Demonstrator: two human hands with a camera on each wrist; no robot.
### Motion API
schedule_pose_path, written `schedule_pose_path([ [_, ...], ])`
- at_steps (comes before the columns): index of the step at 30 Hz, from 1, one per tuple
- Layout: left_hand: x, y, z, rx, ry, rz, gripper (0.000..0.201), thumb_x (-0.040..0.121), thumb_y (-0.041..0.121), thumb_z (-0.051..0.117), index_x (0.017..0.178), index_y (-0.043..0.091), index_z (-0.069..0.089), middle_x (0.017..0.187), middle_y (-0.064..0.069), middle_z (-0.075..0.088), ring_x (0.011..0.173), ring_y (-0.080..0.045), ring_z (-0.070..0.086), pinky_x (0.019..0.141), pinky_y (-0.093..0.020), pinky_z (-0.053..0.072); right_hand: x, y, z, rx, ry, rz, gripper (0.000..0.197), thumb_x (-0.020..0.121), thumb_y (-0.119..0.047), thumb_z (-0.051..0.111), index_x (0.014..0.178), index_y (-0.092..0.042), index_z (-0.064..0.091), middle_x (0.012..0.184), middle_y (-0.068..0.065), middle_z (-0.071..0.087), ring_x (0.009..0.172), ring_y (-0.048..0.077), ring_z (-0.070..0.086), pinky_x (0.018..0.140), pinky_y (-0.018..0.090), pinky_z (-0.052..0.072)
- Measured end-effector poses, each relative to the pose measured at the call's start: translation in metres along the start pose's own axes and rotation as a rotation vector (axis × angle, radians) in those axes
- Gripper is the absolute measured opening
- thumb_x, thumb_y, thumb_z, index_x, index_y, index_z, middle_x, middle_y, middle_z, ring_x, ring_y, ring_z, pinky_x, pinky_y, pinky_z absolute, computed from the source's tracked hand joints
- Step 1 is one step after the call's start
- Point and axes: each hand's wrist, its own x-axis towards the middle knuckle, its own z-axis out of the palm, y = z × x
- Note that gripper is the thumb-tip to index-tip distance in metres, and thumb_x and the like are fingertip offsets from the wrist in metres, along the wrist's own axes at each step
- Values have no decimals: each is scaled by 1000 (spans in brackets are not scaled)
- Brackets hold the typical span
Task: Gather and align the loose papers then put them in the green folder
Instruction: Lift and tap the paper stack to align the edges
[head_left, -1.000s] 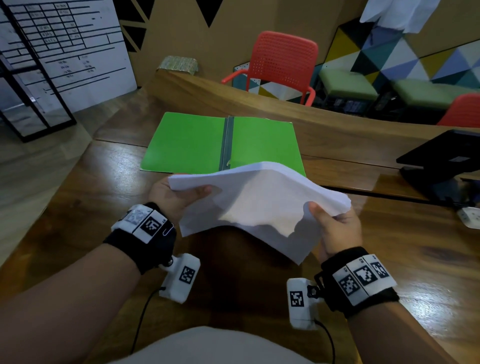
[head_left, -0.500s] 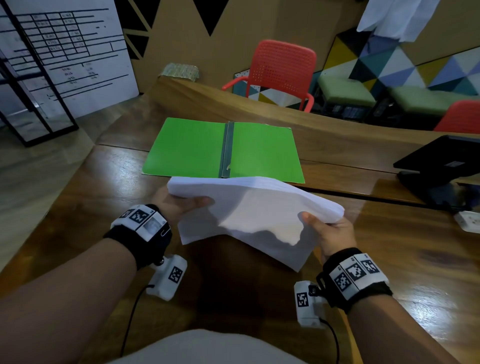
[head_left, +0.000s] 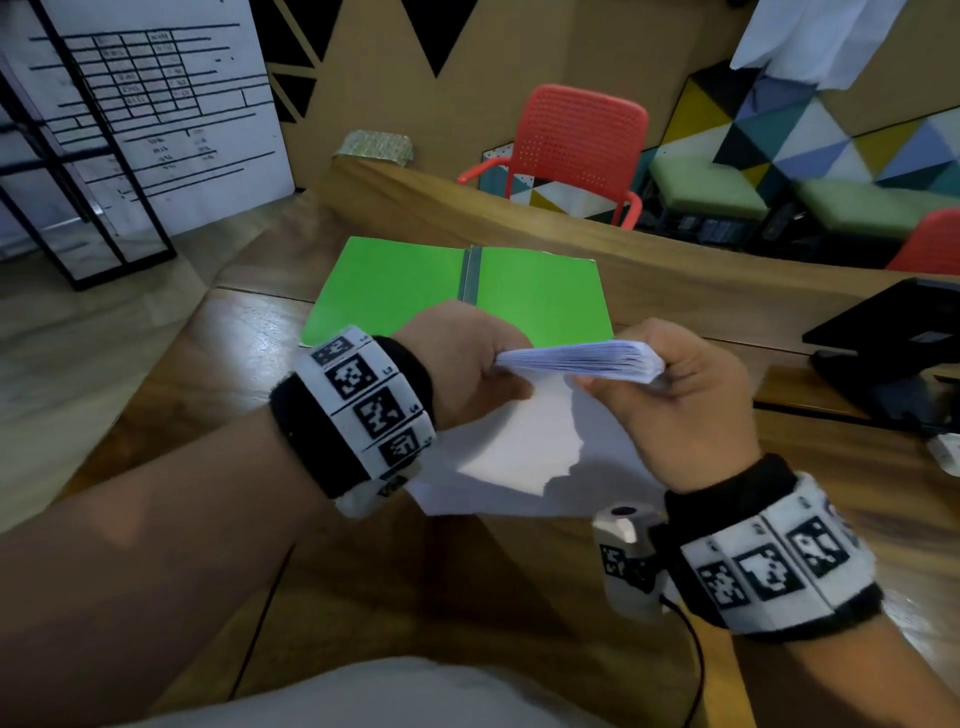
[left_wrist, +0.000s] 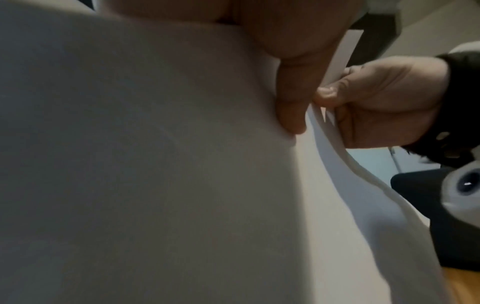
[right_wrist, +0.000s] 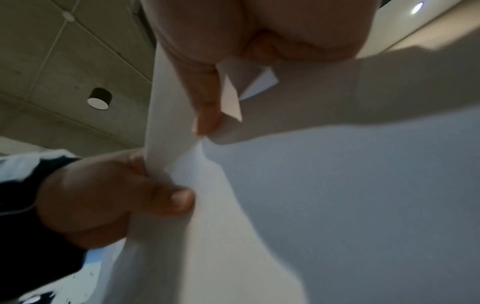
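Both hands, the left hand (head_left: 467, 364) and right hand (head_left: 685, 395), grip the paper stack (head_left: 576, 359) on edge; tapping it square on the surface (head_left: 519, 597) should precede the open green folder (head_left: 395, 286).

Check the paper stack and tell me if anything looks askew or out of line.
The papers aren't squared yet. In the right wrist view a sheet corner sticks out beside the right hand, and edges fan apart near the left hand. The green folder lies open and flat.
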Motion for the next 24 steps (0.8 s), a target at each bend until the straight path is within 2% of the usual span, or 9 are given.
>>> schedule_pose_path([
  [2, -7, -3, 2, -70, 65, 7, 32, 74, 38, 55, 66, 9, 67, 56, -2, 60, 58, -20, 52, 48, -23, 25, 2, 1, -11, -69, -75, 60, 19, 70, -19, 80, 65, -12, 62, 59, 7, 58, 53, 9, 45, 52, 26, 38],
  [5, -18, -16, 4, -205, 172, -115, 33, 69, 38, 62, 42, 24, 49, 36, 10, 39, 47, -6, 36, 44, -15, 24, 8, 21, -32, -48, -170, 372, 15, 71, -15, 78, 77, -5, 68, 70, 11, 66, 62, 12, 56, 56, 29, 47],
  [9, -27, -26, 6, -525, 303, -407, 39, 66, 20, 80, 40, 24, 51, 36, 19, 51, 37, 4, 44, 39, -8, 30, 4, 46, -40, 427, -83, 695, 56, 51, -30, 86, 95, -2, 66, 84, 11, 71, 80, 26, 66, 75, 39, 58],
  [12, -30, -22, 14, -725, 332, -560, 25, 68, 12, 79, 52, 18, 60, 35, 19, 55, 36, 6, 50, 39, -8, 39, -4, 37, -16, 793, 132, 598, 38, 70, -13, 67, 107, -7, 61, 89, 1, 74, 86, 19, 70, 72, 30, 60],
  [15, -33, -14, 24, -867, 455, -651, 26, 73, 8, 74, 55, 20, 60, 36, 20, 57, 35, 7, 51, 38, -7, 41, -10, 19, 9, 720, 338, 467, 30, 72, -12, 65, 100, -19, 61, 84, -12, 75, 85, 7, 70, 76, 23, 57],
  [18, -37, -9, 35, -796, 504, -656, 28, 78, 11, 69, 58, 24, 56, 40, 14, 58, 43, 3, 54, 39, -2, 37, -17, 13, 24, 561, 376, 412, 27, 83, -8, 65, 108, -16, 60, 87, -11, 73, 86, 1, 68, 77, 19, 54],
  [20, -38, -4, 36, -771, 494, -626, 17, 80, 12, 67, 69, 21, 58, 57, 16, 57, 52, 4, 53, 41, -1, 38, -20, 12, 31, 454, 315, 419, 26, 84, -16, 64, 109, -21, 60, 95, -7, 69, 91, 9, 67, 84, 30, 55],
  [22, -37, -1, 29, -793, 525, -561, 14, 81, 10, 66, 85, 22, 60, 65, 19, 59, 54, 10, 57, 47, 1, 39, -21, 9, 31, 447, 285, 461, 16, 77, -37, 66, 91, -38, 59, 90, -7, 67, 86, 16, 65, 84, 43, 54],
  [24, -33, 3, 19, -865, 570, -467, 17, 80, 15, 68, 86, 30, 62, 62, 23, 65, 58, 15, 58, 54, -1, 42, -18, 3, 27, 478, 306, 481, 28, 62, -66, 67, 75, -43, 58, 80, -6, 61, 79, 19, 58, 74, 41, 50],
])
